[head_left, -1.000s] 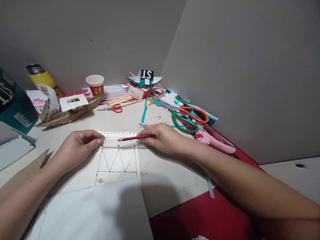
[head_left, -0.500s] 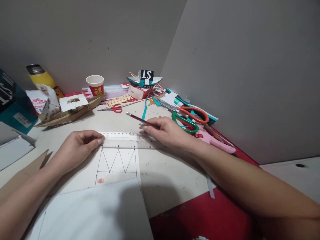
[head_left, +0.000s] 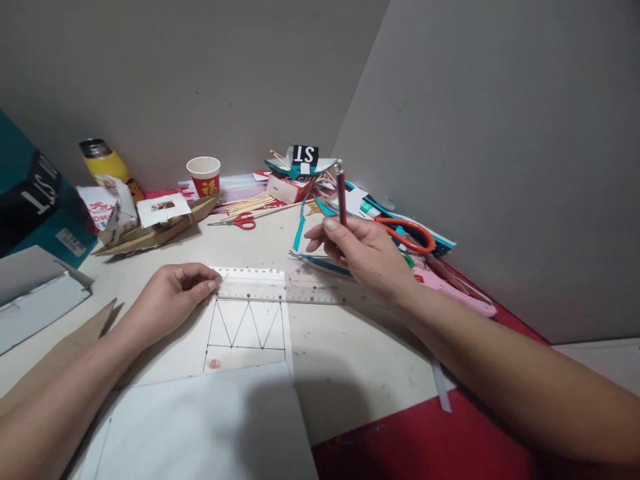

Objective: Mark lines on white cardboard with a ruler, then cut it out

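A clear plastic ruler lies across the upper edge of a white sheet, just above a zigzag of triangles drawn in dark lines. My left hand pinches the ruler's left end, thumb against fingers. In my right hand is a red and black pencil, held nearly upright above the ruler's right part, the pencil's lower part hidden by the fingers. A larger white board covers the sheet's near part.
Small red-handled scissors, a paper cup, a cardboard boat and a yellow bottle stand toward the back. Large orange-handled scissors and a pink tool lie on the right. A teal box is at left.
My right hand has lifted off the ruler's right side and turned, bringing the pencil from slanted to nearly upright. The left hand stays at the ruler's end. The view has shifted slightly.
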The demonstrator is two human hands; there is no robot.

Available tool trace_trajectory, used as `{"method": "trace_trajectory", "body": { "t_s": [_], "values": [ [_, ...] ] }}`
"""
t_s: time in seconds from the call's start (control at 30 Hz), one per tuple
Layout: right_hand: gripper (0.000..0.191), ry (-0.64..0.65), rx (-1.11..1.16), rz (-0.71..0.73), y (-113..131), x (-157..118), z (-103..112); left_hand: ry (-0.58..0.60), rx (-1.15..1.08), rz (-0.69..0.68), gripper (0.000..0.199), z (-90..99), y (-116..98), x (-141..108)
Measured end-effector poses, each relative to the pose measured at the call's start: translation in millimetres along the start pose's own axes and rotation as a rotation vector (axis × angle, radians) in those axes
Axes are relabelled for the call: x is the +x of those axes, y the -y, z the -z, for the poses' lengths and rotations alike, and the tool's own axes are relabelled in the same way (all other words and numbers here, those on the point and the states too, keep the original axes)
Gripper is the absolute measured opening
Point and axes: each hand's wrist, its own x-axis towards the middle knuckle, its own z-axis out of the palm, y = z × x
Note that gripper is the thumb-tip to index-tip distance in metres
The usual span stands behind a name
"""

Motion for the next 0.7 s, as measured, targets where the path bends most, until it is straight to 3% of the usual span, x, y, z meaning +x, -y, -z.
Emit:
{"method": "trace_trajectory", "body": {
  "t_s": [0.27, 0.5, 0.7],
  "values": [
    [0.048, -0.013, 0.110, -0.027, 1.6, -0.3, 0.5, 0.009, -0.009, -0.004, 0.026, -0.1, 2.3, -0.2],
    [0.059, -0.057, 0.023, 0.019, 5.2, -6.1, 2.8, 0.019, -0.007, -0.011, 0.024, -0.8, 2.3, -0.5],
    [0.047, 0.023, -0.015, 0.060, 12.7, -12.4, 0.0, 0.018, -0.008, -0.006, 0.027, -0.7, 3.9, -0.1]
  ]
}}
